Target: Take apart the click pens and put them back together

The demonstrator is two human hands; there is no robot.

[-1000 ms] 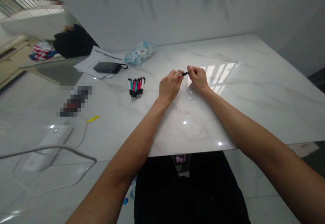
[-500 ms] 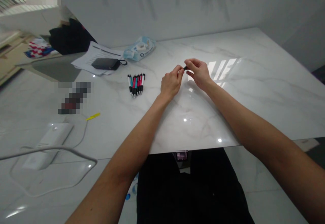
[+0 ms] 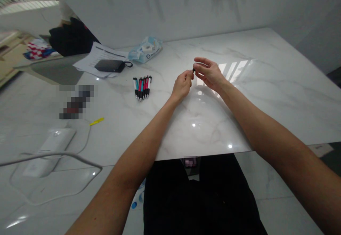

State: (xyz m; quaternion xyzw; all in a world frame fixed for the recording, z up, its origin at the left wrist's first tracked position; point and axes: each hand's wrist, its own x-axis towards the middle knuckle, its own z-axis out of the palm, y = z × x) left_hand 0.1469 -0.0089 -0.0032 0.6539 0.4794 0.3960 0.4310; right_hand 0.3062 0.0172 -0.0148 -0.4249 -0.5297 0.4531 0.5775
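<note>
Surface (image 3: 266, 103) with pale marbling, glossy and streaked with reflections, spreads across most of the view, its far edge against a grey wall (image 3: 173, 11). Below its near edge are the person's dark-clad legs (image 3: 170, 199), and two bare forearms reach in over it from left and right. Toward the far left lie loose printed papers (image 3: 103, 48), with a white, box-like device (image 3: 57, 139) nearer the person. Just right of the papers sits a crumpled light-blue packet (image 3: 146, 50); a black case (image 3: 109, 65) with a wrist loop rests on the papers. Near the middle, the left hand (image 3: 183, 85) and the right hand (image 3: 209, 74) meet just above the surface. Well left of them, a cluster of pens (image 3: 140, 84) in white, teal and pinkish red lies side by side, and farther left is a yellow strip (image 3: 96, 121). Smallest is a black piece (image 3: 194, 70) between the two hands: the left fingers are closed on it, its end jutting from their tips, while the right fingers are parted and curved around that end; whether they grip it, I cannot tell.
</note>
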